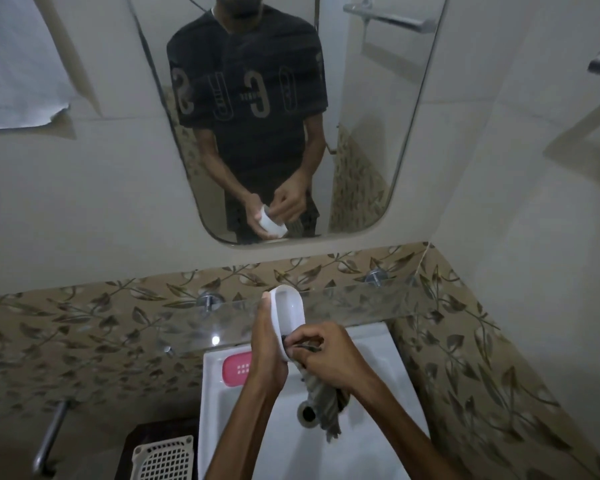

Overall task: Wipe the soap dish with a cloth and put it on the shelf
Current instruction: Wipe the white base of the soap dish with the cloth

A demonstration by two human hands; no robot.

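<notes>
My left hand [267,344] grips a white oval soap dish [290,311] from its left side and holds it tilted over the sink, its hollow facing me. My right hand [329,355] pinches a grey striped cloth [321,400] and presses it into the near end of the dish. The rest of the cloth hangs down over the basin. A glass shelf [361,306] runs along the wall just behind the dish.
A white sink [215,410] lies below, with a pink soap dish [236,368] on its left rim and a drain [307,412] in the middle. A white slotted basket [165,459] sits lower left. The mirror [371,150] above shows a person.
</notes>
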